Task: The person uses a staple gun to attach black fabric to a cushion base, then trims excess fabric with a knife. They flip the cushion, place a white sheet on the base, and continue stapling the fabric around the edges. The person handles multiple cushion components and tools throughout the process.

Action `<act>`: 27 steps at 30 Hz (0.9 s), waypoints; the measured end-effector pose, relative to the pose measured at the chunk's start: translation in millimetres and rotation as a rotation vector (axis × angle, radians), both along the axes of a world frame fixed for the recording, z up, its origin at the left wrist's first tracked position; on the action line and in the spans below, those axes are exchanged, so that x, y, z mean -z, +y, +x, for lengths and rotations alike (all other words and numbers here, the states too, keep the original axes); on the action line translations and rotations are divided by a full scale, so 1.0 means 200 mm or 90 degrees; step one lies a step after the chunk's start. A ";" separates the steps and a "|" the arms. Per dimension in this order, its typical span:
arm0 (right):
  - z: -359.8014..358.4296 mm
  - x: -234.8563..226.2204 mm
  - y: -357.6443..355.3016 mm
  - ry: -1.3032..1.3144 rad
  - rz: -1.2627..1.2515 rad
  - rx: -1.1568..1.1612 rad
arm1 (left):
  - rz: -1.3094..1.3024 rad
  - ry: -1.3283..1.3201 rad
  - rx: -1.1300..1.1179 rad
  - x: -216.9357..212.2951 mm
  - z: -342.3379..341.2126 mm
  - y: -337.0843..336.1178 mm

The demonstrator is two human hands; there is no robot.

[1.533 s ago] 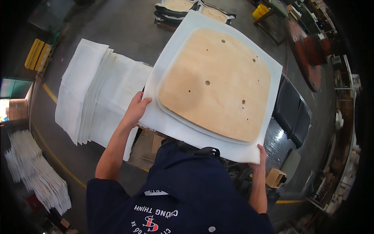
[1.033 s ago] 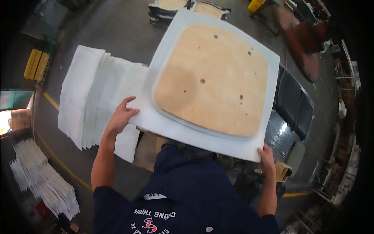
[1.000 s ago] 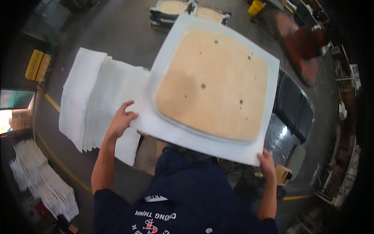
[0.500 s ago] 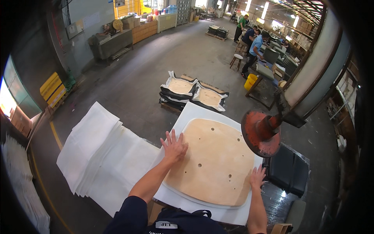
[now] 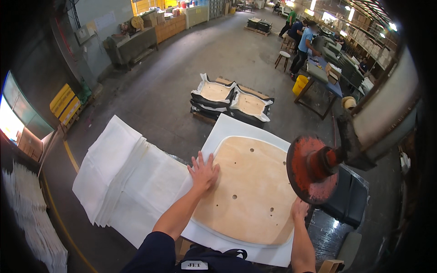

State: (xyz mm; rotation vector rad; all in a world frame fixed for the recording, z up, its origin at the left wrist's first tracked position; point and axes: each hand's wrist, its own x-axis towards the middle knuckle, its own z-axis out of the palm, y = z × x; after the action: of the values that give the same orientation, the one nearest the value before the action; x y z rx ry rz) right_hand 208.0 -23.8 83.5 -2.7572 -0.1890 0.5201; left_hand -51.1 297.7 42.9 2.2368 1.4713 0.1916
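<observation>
Bench hidden beneath white foam sheet (image 5: 236,129) and smooth, drilled plywood panel (image 5: 248,191). Left hand (image 5: 203,171) flat, grip open, on panel; right hand (image 5: 299,210) at panel edge, grip unclear.

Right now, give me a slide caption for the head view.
Left hand flat on a plywood panel over white foam, right hand at its edge.

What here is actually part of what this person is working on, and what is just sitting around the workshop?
In hand: plywood seat board under the left hand; white foam sheet beneath it; right hand at the board's edge.

Lying about: stack of white sheets, red disc, finished seat pads, yellow bucket, stool.
</observation>
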 end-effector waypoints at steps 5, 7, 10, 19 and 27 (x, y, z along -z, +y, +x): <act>0.20 0.55 -0.23 -0.183 0.087 -0.035 | 0.048 0.010 0.034 0.08 0.07 0.00; 0.15 0.44 -0.11 -0.129 -0.012 -0.078 | 0.071 0.003 0.013 0.10 0.03 0.01; 0.15 0.40 -0.09 -0.170 0.000 -0.104 | 0.097 -0.013 0.008 0.17 0.01 0.01; 0.16 0.41 -0.13 -0.175 -0.007 -0.026 | 0.001 0.001 0.018 0.10 0.04 0.02; 0.17 0.36 -0.11 -0.210 0.021 -0.076 | -0.005 0.008 0.009 0.05 0.01 0.01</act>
State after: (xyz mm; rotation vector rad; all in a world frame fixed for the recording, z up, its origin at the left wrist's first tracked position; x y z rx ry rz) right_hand 241.3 -45.1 11.2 -2.7932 -0.4372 0.0850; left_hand -48.5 299.1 32.1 2.2458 1.4592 0.1677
